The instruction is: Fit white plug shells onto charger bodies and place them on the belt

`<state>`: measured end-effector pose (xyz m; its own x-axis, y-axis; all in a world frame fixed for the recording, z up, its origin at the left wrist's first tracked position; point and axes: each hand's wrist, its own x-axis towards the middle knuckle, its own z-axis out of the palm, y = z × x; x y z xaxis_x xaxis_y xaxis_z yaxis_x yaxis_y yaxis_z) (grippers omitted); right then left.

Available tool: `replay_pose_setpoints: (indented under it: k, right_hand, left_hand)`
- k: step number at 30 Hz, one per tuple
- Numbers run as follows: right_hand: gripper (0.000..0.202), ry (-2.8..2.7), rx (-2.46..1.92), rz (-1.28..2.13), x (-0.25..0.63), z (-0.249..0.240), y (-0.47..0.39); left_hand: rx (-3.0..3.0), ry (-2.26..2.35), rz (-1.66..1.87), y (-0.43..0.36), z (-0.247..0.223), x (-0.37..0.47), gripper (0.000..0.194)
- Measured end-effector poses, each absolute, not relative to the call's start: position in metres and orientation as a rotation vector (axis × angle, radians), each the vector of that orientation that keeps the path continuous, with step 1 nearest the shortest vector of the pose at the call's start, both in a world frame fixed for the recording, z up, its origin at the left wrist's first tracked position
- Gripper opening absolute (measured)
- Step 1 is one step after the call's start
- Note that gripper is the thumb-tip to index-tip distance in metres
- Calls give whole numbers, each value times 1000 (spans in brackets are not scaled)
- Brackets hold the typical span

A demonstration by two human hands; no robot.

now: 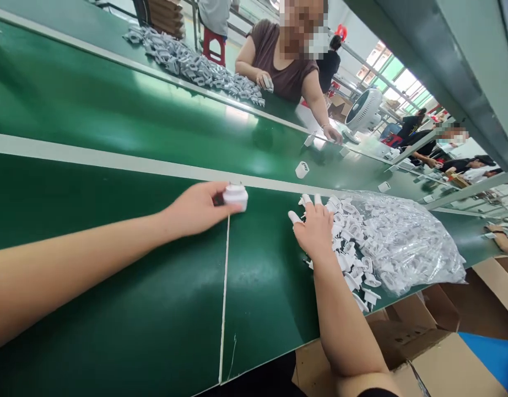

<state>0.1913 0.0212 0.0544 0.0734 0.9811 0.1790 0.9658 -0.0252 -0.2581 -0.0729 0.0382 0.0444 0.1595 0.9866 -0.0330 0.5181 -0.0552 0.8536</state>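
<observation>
My left hand (204, 207) is closed around a white plug adapter (236, 198), with thin pins showing at its top edge; it is held just above the green table. White covers sit on several fingertips of my right hand (315, 229). Its fingers are spread at the left edge of a pile of white plug parts (355, 270), and nothing shows between them. More such parts lie inside a clear plastic bag (415, 242) to the right of this pile.
Beyond a pale strip (113, 161) runs a green belt surface (155, 118) carrying white housings (302, 170). Across it, a co-worker (279, 60) handles white parts beside a long heap (192, 63). Cardboard boxes (444, 364) stand below the table's right edge. A metal beam (436, 60) hangs overhead.
</observation>
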Motion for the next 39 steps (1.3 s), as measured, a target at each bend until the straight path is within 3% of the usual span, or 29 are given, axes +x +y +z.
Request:
replay_pose_setpoints:
  k: [3, 8, 14, 17, 19, 24, 26, 28, 30, 35, 39]
  right_hand:
    - [34, -1963, -2314, 33, 206, 54, 26]
    - [47, -2040, -2060, 72, 209, 48, 23]
    - [42, -1911, -1731, 85, 204, 47, 25]
    - [29, -1705, -1428, 273, 199, 50, 21]
    - [23, -1561, -1373, 445, 197, 54, 17]
    - [39, -1147, -1306, 992, 192, 61, 15]
    - [42, -1016, -1234, 1133, 191, 62, 16]
    - [39, -944, -1196, 1200, 192, 64, 17]
    - [32, -907, -1158, 1252, 194, 66, 18]
    - [26, -869, -1131, 1439, 198, 72, 15]
    - [30, -1054, -1201, 1318, 187, 71, 5]
  left_hand:
    - [1629, 1788, 863, 88, 50, -97, 46]
    - [1569, 2062, 892, 131, 52, -132, 52]
    - [1635, 2200, 1213, 130, 53, -106, 104]
    - [1865, 1995, 1236, 141, 53, -56, 84]
    - [1943, 1739, 1050, 153, 52, -15, 70]
    - [1849, 1684, 881, 186, 43, 66, 83]
    - [1792, 1710, 867, 194, 40, 80, 69]
    - [1774, 1700, 878, 194, 40, 81, 48]
    - [1801, 1648, 896, 184, 42, 71, 40]
    - [1940, 1428, 858, 109, 47, 14, 45]
    - [2057, 1232, 754, 29, 45, -31, 46]
